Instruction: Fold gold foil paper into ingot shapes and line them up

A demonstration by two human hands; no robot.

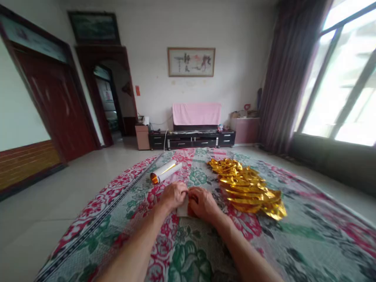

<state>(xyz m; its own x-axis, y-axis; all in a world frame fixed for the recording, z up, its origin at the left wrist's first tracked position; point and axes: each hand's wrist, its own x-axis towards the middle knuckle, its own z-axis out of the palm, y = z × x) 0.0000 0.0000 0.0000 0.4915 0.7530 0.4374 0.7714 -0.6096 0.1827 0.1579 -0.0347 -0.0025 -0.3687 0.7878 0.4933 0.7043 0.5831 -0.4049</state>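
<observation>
In the middle of the cloth-covered surface, both hands are close together over a small sheet of foil paper (pixel 182 210), whose visible part is white with an orange-gold area to the right. My left hand (pixel 174 194) pinches its far edge with bent fingers. Close beside it, my right hand (pixel 203 200) curls its fingers over the right part, hiding much of it. Past my left hand lie curled sheets of foil paper (pixel 166 172), white outside and gold inside. To the right spreads a pile of folded gold foil pieces (pixel 246 186), pointed and overlapping.
A floral cloth (pixel 190 258) in pink, green and white covers the rounded surface. Beyond it stand a low black cabinet (pixel 192 140) and a pink cloth (pixel 196 114) draped over something. A curtained window (pixel 337 86) is at right, and a red door (pixel 55 98) at left.
</observation>
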